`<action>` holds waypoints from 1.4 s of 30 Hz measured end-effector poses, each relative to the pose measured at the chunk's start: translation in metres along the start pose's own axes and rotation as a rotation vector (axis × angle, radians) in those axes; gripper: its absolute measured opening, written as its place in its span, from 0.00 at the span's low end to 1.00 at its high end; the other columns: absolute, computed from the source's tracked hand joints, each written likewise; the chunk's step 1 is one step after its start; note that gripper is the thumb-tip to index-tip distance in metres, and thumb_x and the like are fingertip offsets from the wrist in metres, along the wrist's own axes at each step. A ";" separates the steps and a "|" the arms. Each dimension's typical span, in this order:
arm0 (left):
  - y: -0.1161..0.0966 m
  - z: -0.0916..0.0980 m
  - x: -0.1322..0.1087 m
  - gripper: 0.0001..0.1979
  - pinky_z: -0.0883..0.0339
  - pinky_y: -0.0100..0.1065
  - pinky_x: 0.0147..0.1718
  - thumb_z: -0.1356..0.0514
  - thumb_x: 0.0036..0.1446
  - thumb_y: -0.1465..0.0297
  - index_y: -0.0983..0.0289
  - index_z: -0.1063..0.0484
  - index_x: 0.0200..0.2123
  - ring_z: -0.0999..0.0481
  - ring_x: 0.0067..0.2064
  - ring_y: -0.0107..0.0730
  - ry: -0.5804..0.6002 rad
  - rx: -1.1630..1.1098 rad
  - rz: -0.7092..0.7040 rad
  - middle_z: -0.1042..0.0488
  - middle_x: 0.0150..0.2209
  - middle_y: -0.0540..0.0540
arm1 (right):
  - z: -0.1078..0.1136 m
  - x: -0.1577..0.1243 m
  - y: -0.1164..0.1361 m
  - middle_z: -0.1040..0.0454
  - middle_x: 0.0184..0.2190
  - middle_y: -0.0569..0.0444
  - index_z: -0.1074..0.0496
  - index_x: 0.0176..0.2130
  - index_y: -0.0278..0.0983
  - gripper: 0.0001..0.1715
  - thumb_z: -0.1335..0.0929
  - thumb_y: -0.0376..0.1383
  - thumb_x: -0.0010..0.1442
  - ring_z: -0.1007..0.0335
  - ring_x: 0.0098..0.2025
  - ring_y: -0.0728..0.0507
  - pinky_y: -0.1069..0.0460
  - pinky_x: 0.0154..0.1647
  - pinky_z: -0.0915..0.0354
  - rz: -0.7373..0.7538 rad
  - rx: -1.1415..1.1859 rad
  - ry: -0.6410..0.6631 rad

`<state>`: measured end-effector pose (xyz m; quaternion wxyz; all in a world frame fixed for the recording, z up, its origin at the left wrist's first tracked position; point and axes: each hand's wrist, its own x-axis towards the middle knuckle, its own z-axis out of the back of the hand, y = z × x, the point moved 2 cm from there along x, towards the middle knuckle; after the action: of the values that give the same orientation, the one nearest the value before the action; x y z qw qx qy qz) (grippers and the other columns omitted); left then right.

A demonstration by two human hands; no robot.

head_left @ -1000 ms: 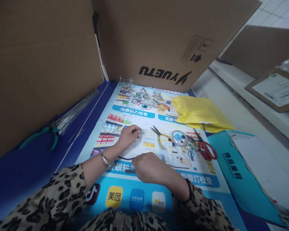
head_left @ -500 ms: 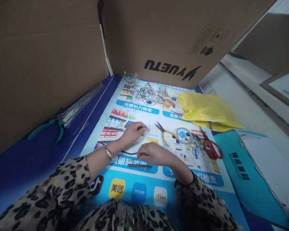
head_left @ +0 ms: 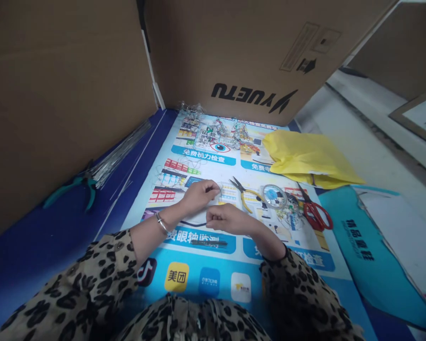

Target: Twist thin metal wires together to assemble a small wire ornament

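Observation:
My left hand (head_left: 199, 195), a silver bangle on its wrist, is closed in a pinch over the printed sheet. A thin curved wire (head_left: 220, 190) shows at its fingertips. Just below and to the right, my right hand (head_left: 230, 219) is closed with fingers curled; whatever it may hold is hidden. The two hands are close but apart. Yellow-handled pliers (head_left: 247, 193) lie open to their right, beside a clear round spool (head_left: 273, 196). Below the right hand rests a small bundle of dark, thin pieces (head_left: 209, 243).
Red-handled scissors (head_left: 316, 215) and a wire tangle (head_left: 291, 217) lie at right, near a yellow bag (head_left: 308, 158) and teal packaging (head_left: 355, 246). Teal-handled pliers (head_left: 88, 189) touch straight wires (head_left: 119, 156) at left. Cardboard (head_left: 248, 52) walls the back; wire pieces (head_left: 227, 135) lie before it.
My right hand has risen slightly toward the left hand, its fingers more tightly curled. The left hand keeps its pinch. The whole view has shifted a little.

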<state>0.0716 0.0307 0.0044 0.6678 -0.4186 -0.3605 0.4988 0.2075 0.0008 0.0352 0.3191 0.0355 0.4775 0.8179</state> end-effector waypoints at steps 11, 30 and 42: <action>-0.010 0.002 -0.006 0.08 0.38 0.29 0.34 0.47 0.57 0.72 0.63 0.28 0.32 0.29 0.35 0.29 0.006 0.221 -0.145 0.27 0.31 0.49 | 0.025 0.003 -0.031 0.29 0.29 0.56 0.30 0.31 0.38 0.08 0.38 0.32 0.55 0.34 0.33 0.47 0.52 0.35 0.39 -0.027 -0.111 -0.486; -0.011 -0.005 -0.015 0.07 0.40 0.32 0.33 0.46 0.59 0.71 0.63 0.30 0.30 0.31 0.32 0.31 -0.057 0.780 -0.443 0.30 0.28 0.51 | -0.003 0.001 -0.035 0.30 0.30 0.54 0.36 0.36 0.38 0.06 0.41 0.34 0.60 0.34 0.32 0.45 0.51 0.33 0.38 -0.071 -0.347 -0.873; -0.029 -0.002 -0.021 0.06 0.41 0.37 0.35 0.45 0.58 0.71 0.64 0.32 0.29 0.34 0.37 0.36 -0.048 0.955 -0.535 0.32 0.31 0.54 | -0.003 -0.004 -0.022 0.30 0.29 0.50 0.29 0.34 0.35 0.11 0.40 0.30 0.62 0.39 0.34 0.42 0.48 0.38 0.43 0.055 -1.035 -0.830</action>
<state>0.0789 0.0054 0.0284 0.8789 0.0490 -0.2029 0.4290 0.2199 0.0039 0.0168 0.4315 0.2019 -0.1405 0.8679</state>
